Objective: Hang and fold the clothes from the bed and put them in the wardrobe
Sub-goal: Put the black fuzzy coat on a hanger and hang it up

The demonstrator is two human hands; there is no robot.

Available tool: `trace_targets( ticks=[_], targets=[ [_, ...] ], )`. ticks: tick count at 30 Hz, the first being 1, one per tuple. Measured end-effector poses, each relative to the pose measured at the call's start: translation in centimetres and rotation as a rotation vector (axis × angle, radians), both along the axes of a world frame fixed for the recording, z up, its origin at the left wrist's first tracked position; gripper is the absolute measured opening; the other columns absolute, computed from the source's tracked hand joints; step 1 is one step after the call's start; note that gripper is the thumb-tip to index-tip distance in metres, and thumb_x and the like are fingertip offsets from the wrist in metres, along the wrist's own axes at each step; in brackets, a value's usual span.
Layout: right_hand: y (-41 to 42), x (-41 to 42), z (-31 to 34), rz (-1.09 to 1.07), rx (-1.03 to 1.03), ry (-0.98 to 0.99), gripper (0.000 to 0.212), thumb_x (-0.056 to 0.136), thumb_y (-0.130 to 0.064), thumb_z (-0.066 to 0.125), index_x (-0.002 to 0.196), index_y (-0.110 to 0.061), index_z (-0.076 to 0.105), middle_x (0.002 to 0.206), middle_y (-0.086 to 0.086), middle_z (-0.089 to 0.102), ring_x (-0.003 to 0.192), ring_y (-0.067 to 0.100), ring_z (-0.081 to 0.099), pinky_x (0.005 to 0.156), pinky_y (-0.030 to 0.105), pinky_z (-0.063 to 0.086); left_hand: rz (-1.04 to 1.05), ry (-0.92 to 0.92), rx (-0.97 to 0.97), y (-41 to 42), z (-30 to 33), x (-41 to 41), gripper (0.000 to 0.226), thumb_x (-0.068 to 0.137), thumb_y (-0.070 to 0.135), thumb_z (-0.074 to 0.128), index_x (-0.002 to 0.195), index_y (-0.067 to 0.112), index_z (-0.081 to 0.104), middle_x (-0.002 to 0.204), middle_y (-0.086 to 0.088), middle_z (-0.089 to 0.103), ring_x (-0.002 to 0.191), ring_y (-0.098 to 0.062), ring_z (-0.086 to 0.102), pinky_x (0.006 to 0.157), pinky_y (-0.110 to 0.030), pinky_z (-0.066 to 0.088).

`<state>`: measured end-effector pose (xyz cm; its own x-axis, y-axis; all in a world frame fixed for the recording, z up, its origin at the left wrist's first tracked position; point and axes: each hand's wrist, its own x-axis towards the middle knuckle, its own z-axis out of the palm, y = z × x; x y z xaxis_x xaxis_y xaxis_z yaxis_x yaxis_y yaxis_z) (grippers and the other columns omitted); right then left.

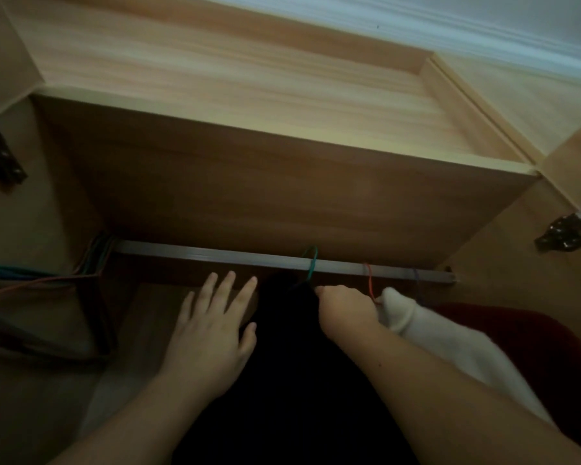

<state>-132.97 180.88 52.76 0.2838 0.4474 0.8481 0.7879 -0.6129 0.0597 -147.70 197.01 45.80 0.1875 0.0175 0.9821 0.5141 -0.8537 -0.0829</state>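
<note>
Rail (215, 255) runs left-right across the wardrobe, just above and beyond my hands. Green hanger hook (311, 263) sits over it a bit right of mid, w/ the black garment (282, 380) dropping straight down under it between my forearms. My right hand (344, 307) is closed into a fist right under that hook, just below the rail; looks like it's pinching the hanger neck or the garment top, can't tell which, too dark. Left hand (212, 323) is flat and spread, fingers apart, holding nothing, beside the black cloth on its left. Right hand is nearer the hook, so any slide goes along the rail axis. Room: long bare stretch of rail to the left up to a bunch of hangers (94, 256) at the far end. Right side's tight: orange hook (369, 278) w/ a white garment (403, 313) touching my knuckles, red one (534, 347) past it.
</note>
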Motion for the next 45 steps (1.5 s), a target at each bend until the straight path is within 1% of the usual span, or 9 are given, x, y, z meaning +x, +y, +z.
trace_targets(
  ticks=[8,11,13,16,20,23,29,36,45],
  targets=[
    [0.2,0.8,-1.0,-0.067,-0.11,0.056,0.035,0.099,-0.019,0.047,0.13,-0.031,0.058,0.124,0.005,0.062,0.11,0.029,0.062,0.088,0.045,0.052,-0.031,0.05,-0.008,1.3,-2.5,1.8,0.066,0.099,0.053,0.029,0.156,0.043,-0.003,0.167,0.006,0.004,0.153,-0.019,-0.004,0.123,-0.045,0.01],
    [-0.2,0.3,-1.6,-0.149,-0.093,-0.025,0.033,0.099,-0.019,0.046,0.128,-0.029,0.057,0.122,0.006,0.063,0.109,0.03,0.062,0.08,0.041,0.048,-0.041,0.042,-0.017,1.4,-3.5,1.7,0.067,0.099,0.052,0.033,0.156,0.041,0.0,0.167,0.003,0.008,0.153,-0.022,-0.001,0.123,-0.047,0.014],
    [-0.4,-0.1,-2.0,-0.236,-0.106,-0.062,0.042,0.099,-0.019,0.046,0.139,-0.029,0.048,0.123,0.007,0.062,0.11,0.031,0.062,0.076,0.04,0.047,-0.061,0.042,-0.037,1.3,-4.1,1.7,0.068,0.099,0.051,0.036,0.156,0.041,0.001,0.167,0.003,0.008,0.153,-0.022,-0.002,0.123,-0.047,0.013],
    [-1.1,-0.1,-3.0,-0.285,-0.147,-0.027,0.066,0.1,-0.031,0.047,0.159,-0.031,0.015,0.133,0.011,0.057,0.116,0.034,0.059,0.08,0.043,0.046,-0.125,0.052,-0.08,0.7,-5.0,1.6,0.067,0.099,0.049,0.037,0.156,0.041,0.003,0.167,0.004,0.006,0.153,-0.02,-0.004,0.122,-0.046,0.012],
    [-3.2,0.3,-5.5,-0.27,-0.117,-0.01,0.077,0.101,-0.052,0.041,0.159,-0.032,-0.006,0.156,0.019,0.033,0.135,0.038,0.042,0.094,0.046,0.045,-0.19,0.086,-0.152,-0.6,-6.9,0.4,0.066,0.1,0.047,0.038,0.156,0.042,0.003,0.167,0.005,0.005,0.153,-0.019,-0.004,0.121,-0.049,0.014],
    [-5.3,-0.2,-7.3,-0.218,-0.074,-0.004,0.079,0.098,-0.049,0.045,0.159,-0.034,-0.003,0.164,0.013,0.02,0.148,0.035,0.023,0.111,0.05,0.039,-0.171,0.08,-0.186,-2.5,-8.5,-1.2,0.067,0.099,0.048,0.038,0.156,0.041,0.003,0.167,0.003,0.005,0.153,-0.021,-0.004,0.122,-0.048,0.013],
    [-10.9,-2.6,-13.0,-0.008,-0.014,-0.045,0.067,0.097,-0.038,0.045,0.158,-0.034,0.017,0.166,0.003,0.018,0.145,0.032,0.029,0.111,0.047,0.038,-0.091,0.1,-0.242,-8.7,-12.5,-4.4,0.067,0.1,0.047,0.039,0.157,0.039,0.004,0.167,0.001,0.006,0.153,-0.022,-0.002,0.121,-0.047,0.012],
    [-15.9,-4.5,-22.9,0.126,-0.047,0.046,0.07,0.096,-0.032,0.048,0.159,-0.032,0.018,0.167,0.002,0.014,0.149,0.027,0.021,0.114,0.046,0.036,-0.035,0.177,-0.301,-17.6,-18.7,-8.1,0.068,0.1,0.046,0.04,0.157,0.039,0.004,0.167,0.001,0.007,0.153,-0.021,-0.003,0.122,-0.045,0.008],
    [-23.4,-12.2,-35.0,0.274,-0.129,0.383,0.068,0.097,-0.03,0.049,0.159,-0.031,0.02,0.166,0.0,0.021,0.151,0.021,0.019,0.12,0.042,0.029,0.014,0.341,-0.322,-25.4,-25.5,-15.2,0.066,0.1,0.044,0.04,0.158,0.035,0.009,0.166,-0.003,0.012,0.153,-0.024,0.0,0.124,-0.046,0.009]
  ],
)
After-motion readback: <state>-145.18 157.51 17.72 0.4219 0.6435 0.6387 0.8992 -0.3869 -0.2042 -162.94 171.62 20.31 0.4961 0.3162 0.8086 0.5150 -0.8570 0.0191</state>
